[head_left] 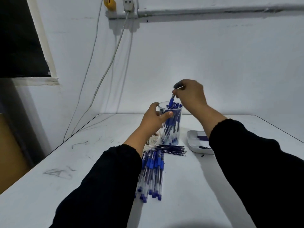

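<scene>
A clear plastic cup (176, 129) stands on the white table (65, 162), packed with several blue pens. My left hand (154, 117) grips the cup's left side near the rim, thumb across its front. My right hand (190, 94) is above the cup and pinches the top end of one blue pen (171, 101), whose lower part is inside the cup. A row of several capped blue pens (152, 173) lies in front of the cup. Behind them lies a bunch of thin dark refills (171, 149).
A white tray (195, 143) with dark pieces sits right of the cup, partly behind my right sleeve. Small printed packets (153, 139) lie left of the cup. White cables (105, 71) hang from a wall socket strip (121, 9) down to the table's far left corner.
</scene>
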The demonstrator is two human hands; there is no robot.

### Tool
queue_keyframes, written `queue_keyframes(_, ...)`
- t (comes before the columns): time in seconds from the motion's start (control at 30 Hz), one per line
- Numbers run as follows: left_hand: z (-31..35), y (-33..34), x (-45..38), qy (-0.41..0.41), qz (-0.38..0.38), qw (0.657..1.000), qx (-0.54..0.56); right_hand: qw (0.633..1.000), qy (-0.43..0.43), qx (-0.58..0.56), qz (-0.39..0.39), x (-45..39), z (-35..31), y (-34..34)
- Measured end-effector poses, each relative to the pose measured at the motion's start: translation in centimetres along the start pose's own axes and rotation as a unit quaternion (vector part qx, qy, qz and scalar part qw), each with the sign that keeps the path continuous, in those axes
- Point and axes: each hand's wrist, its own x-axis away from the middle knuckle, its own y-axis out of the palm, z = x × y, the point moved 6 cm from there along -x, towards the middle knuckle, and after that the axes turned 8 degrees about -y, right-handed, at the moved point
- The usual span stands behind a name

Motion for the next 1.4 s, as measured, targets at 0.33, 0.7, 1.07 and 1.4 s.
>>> queue_keyframes(0.33, 0.0, -0.1, 0.3, 0.011, 0.016, 1.000, 0.020, 0.974, -0.071, 0.200, -0.076, 2.6, 0.6, 2.6)
queue_keyframes(0.7, -1.8, -0.8, 3.1, -0.034, 0.020, 0.999, -0.026, 0.985, -0.142, 0.093, -0.030, 7.3, 0.2, 0.8)
queue_keyframes(1.07, -4.8, -3.5, 10.7, -0.025, 0.121, 0.959, -0.254, 0.955, -0.072, 0.103, -0.267, 17.7, 4.1, 1.4)
queue_keyframes(1.4, -5.7, -1.8, 11.4, -0.056, 0.098, 0.907, -0.406, 0.854, -0.048, 0.213, -0.472, 20.7, 5.2, 2.8)
